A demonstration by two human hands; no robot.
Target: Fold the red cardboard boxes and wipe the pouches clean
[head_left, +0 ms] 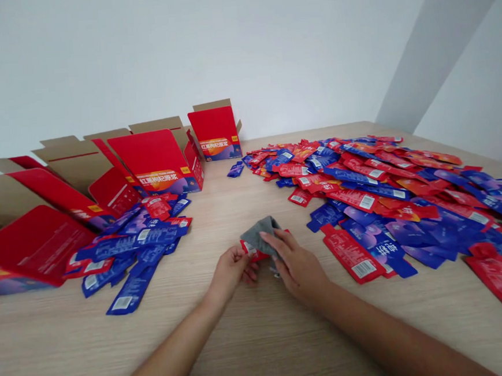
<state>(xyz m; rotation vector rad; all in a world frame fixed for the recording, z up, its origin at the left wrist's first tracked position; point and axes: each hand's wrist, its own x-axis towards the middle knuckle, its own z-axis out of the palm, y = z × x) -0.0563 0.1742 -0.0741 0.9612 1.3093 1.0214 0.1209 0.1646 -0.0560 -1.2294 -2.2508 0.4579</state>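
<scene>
My left hand (233, 269) pinches the near end of a red sachet (251, 250) lying on the wooden table (254, 338). A grey cloth (260, 233) lies over that sachet, and my right hand (294, 263) presses down on the cloth with its fingers closed round it. Both hands meet at the middle of the table, close to my body.
A wide heap of red and blue sachets (386, 195) covers the table's right side. A smaller pile of mostly blue sachets (138, 243) lies at left. Several open red cartons (157, 160) stand along the back left, one (216, 133) further back.
</scene>
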